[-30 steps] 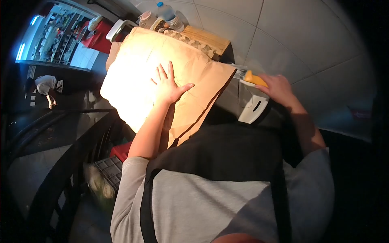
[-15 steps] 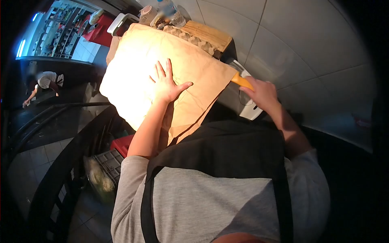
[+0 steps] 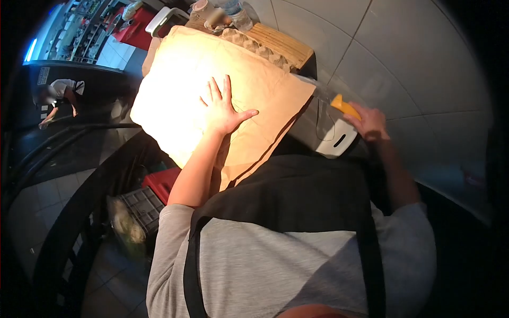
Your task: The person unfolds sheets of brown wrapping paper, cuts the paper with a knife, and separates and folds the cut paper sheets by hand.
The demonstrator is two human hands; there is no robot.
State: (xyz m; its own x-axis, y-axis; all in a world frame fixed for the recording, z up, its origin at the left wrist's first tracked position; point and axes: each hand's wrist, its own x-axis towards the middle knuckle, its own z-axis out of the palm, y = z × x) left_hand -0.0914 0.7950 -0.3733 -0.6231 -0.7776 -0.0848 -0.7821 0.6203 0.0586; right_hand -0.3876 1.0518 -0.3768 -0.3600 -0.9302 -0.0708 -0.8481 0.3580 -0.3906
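Note:
Brown paper (image 3: 265, 90), in stacked or folded layers, spreads in front of me, its left part brightly lit. My left hand (image 3: 222, 112) lies flat on it with the fingers spread. At the right, my right hand (image 3: 369, 123) is wrapped round the yellow handle of a knife (image 3: 345, 107). The blade points left toward the paper's right corner; it is blurred, and its tip seems to reach the paper's edge. Below the blade is a white board or lid with a dark slot (image 3: 335, 139), partly hidden by the paper.
Behind the paper are an egg carton (image 3: 257, 46), a wooden block (image 3: 286, 45) and a plastic bottle (image 3: 239, 17). A tiled wall (image 3: 397, 63) rises at the right. Lower left are a grey crate (image 3: 142, 209) and a black railing (image 3: 69, 222). Another person (image 3: 66, 93) bends over at far left.
My right hand has moved the knife left to the paper's corner, then back right, exposing more blade. My left hand stays on the paper. The view has shifted slightly.

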